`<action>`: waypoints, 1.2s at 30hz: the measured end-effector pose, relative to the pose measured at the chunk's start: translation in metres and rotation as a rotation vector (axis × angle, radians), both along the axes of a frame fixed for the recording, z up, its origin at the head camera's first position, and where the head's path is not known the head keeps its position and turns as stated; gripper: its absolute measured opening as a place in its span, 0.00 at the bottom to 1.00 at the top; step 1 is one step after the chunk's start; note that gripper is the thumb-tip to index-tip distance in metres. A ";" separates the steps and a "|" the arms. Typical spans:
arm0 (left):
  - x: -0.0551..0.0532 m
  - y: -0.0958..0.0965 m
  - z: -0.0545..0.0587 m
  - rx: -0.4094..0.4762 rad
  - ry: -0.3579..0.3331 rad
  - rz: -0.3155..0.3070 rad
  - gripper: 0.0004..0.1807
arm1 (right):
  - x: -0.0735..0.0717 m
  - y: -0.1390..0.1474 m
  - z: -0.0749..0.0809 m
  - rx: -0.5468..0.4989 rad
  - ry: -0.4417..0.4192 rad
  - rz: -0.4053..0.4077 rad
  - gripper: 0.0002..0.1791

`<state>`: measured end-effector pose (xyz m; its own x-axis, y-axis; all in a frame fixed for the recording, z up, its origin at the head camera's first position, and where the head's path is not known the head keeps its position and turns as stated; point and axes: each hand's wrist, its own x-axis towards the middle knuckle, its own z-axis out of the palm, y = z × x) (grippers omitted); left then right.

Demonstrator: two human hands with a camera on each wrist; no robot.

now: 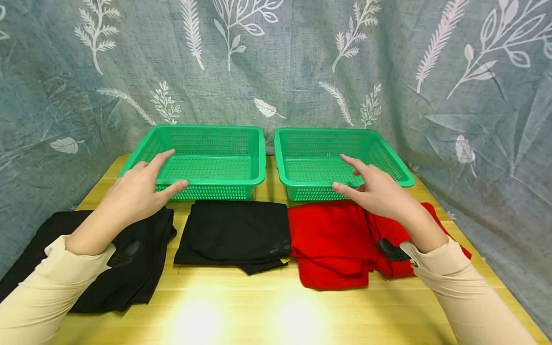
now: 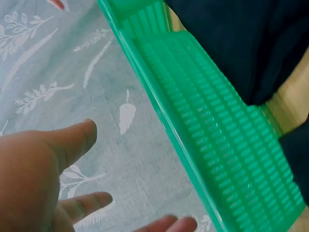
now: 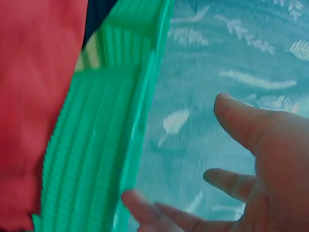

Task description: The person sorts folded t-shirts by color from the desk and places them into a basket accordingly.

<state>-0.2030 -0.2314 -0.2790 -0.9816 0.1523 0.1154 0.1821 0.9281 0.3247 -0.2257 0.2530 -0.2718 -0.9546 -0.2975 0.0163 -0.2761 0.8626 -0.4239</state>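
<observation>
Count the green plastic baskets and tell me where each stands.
2: a green rectangular plastic basket back left on the yellow wood-grain table, a matching basket beside it, back right. No others show.

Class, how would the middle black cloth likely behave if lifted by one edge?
The middle black cloth would probably droop: its near edge lies limp and uneven. The layers showing there might slip open. Lying flat, it seems unlikely to roll.
</observation>
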 end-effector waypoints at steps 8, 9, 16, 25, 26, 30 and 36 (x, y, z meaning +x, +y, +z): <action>0.000 0.005 -0.012 0.168 -0.132 -0.172 0.43 | 0.004 -0.034 -0.018 -0.194 -0.228 0.157 0.40; -0.001 0.007 -0.015 0.190 -0.157 -0.185 0.42 | 0.003 -0.038 -0.022 -0.203 -0.256 0.176 0.39; -0.003 0.017 -0.039 0.220 -0.283 -0.243 0.39 | -0.004 -0.065 -0.050 -0.184 -0.397 0.232 0.35; -0.004 0.019 -0.058 0.160 -0.328 -0.261 0.38 | -0.011 -0.082 -0.066 -0.173 -0.429 0.264 0.31; -0.004 0.019 -0.059 0.154 -0.331 -0.259 0.38 | -0.011 -0.084 -0.066 -0.170 -0.432 0.267 0.30; -0.003 0.018 -0.063 0.132 -0.352 -0.252 0.38 | -0.013 -0.090 -0.068 -0.163 -0.444 0.276 0.30; 0.000 0.015 -0.068 0.111 -0.375 -0.245 0.36 | -0.012 -0.100 -0.069 -0.164 -0.452 0.293 0.27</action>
